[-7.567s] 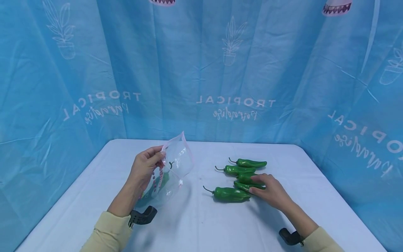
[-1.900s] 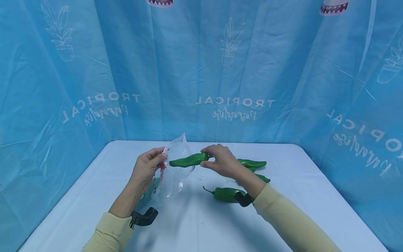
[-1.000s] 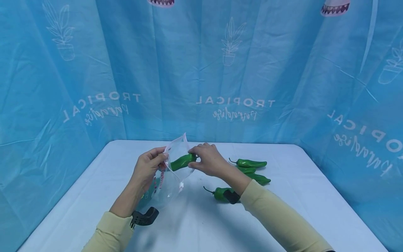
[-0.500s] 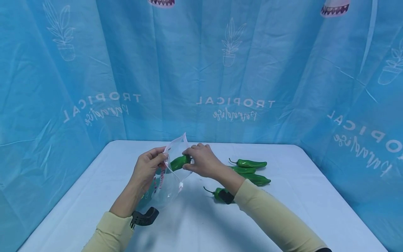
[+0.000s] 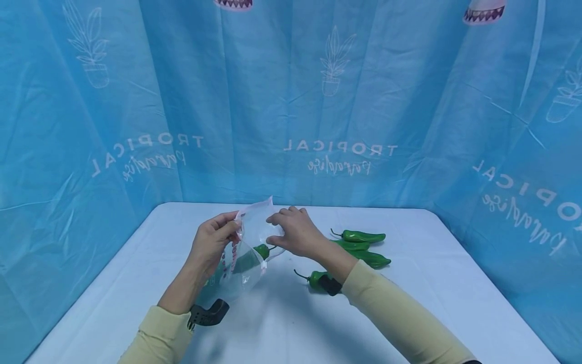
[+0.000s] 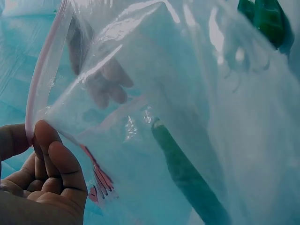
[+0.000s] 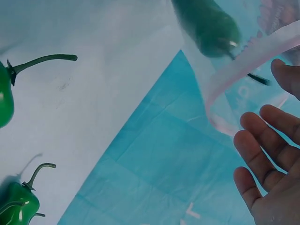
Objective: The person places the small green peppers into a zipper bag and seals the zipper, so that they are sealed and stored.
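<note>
A clear zip-top bag [image 5: 255, 222] with a pink-edged mouth and red print hangs from my left hand [image 5: 212, 245], whose thumb and fingers pinch its rim. In the bag lies a green pepper [image 5: 262, 251], its stem end by the mouth; the right wrist view shows that pepper [image 7: 213, 33] through the film. Whether more peppers lie deeper in the bag, I cannot tell. My right hand [image 5: 295, 232] is at the mouth, fingers spread and holding nothing; in the right wrist view, the hand [image 7: 276, 154] has its fingers apart, beside the bag's rim.
Several green peppers lie on the white table [image 5: 136, 283] to the right: a rear pepper [image 5: 364, 236], others close in front of it, and a nearer pepper [image 5: 316, 279] partly hidden by the right wrist's black camera. A blue printed curtain [image 5: 291, 111] surrounds the table.
My right hand took a pepper from the group, carried it left into the bag and let it go; the pepper has slid down inside. My left hand keeps its hold on the rim.
</note>
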A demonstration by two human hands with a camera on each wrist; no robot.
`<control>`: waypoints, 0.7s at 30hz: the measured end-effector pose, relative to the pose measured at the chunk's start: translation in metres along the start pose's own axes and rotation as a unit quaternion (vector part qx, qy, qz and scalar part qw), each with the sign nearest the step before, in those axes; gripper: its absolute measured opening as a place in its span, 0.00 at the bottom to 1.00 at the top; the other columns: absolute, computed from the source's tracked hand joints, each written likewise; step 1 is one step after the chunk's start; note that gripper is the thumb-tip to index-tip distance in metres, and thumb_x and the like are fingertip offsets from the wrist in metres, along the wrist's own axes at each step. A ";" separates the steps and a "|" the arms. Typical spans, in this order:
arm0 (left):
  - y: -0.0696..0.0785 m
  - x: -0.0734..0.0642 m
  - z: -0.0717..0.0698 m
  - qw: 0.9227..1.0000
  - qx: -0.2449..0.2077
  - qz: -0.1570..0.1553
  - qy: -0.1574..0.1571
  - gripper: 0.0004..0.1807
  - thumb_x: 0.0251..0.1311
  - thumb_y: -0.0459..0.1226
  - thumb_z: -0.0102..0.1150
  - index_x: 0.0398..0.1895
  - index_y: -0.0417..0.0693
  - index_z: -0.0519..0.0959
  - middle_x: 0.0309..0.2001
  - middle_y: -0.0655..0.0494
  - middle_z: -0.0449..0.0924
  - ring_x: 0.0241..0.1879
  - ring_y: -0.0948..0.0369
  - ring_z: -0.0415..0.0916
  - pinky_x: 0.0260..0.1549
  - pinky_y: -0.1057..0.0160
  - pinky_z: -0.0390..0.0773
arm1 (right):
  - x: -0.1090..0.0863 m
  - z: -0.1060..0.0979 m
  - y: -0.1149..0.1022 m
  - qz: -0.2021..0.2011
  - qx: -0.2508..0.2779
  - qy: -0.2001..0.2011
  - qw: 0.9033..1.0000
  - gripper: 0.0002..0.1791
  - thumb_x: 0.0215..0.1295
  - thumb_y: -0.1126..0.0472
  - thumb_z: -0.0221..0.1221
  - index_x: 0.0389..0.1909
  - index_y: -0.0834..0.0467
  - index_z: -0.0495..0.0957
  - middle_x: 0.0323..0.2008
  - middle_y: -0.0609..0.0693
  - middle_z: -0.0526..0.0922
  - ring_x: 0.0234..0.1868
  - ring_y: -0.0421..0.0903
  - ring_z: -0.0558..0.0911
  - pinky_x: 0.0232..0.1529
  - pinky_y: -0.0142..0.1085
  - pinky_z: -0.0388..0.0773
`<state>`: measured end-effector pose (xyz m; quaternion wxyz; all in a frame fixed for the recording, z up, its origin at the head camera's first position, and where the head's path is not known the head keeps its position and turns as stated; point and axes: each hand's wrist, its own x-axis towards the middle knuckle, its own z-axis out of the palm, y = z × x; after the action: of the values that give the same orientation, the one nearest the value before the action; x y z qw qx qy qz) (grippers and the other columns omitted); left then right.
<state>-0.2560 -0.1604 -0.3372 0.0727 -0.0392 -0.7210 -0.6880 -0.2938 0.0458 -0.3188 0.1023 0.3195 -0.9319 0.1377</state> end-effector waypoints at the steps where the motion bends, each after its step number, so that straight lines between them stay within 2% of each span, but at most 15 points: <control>1: 0.000 0.000 0.000 1.000 0.000 0.000 0.001 0.20 0.65 0.41 0.53 0.56 0.39 0.74 0.35 0.60 0.78 0.30 0.67 0.72 0.35 0.71 0.76 | -0.001 -0.001 0.001 -0.001 0.002 0.003 1.000 0.25 0.58 0.47 0.63 0.55 0.51 0.76 0.49 0.45 0.82 0.53 0.46 0.75 0.60 0.48 0.67; 11: 0.000 0.001 0.002 1.000 -0.001 -0.004 0.008 0.20 0.65 0.41 0.53 0.57 0.39 0.74 0.38 0.56 0.79 0.30 0.66 0.72 0.34 0.73 0.76 | -0.014 -0.006 0.013 0.002 0.028 0.023 0.999 0.24 0.58 0.47 0.63 0.54 0.52 0.77 0.47 0.48 0.82 0.51 0.47 0.74 0.57 0.47 0.68; 21: 0.001 0.001 0.002 1.000 0.004 -0.009 0.011 0.20 0.65 0.42 0.54 0.56 0.40 0.74 0.37 0.57 0.79 0.30 0.66 0.73 0.34 0.73 0.76 | -0.028 -0.011 0.019 0.020 0.041 0.040 0.998 0.23 0.57 0.48 0.64 0.53 0.52 0.78 0.47 0.47 0.83 0.51 0.46 0.75 0.56 0.47 0.68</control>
<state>-0.2569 -0.1587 -0.3359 0.0743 -0.0248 -0.7230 -0.6864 -0.2826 0.0801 -0.3199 0.1237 0.2985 -0.9269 0.1910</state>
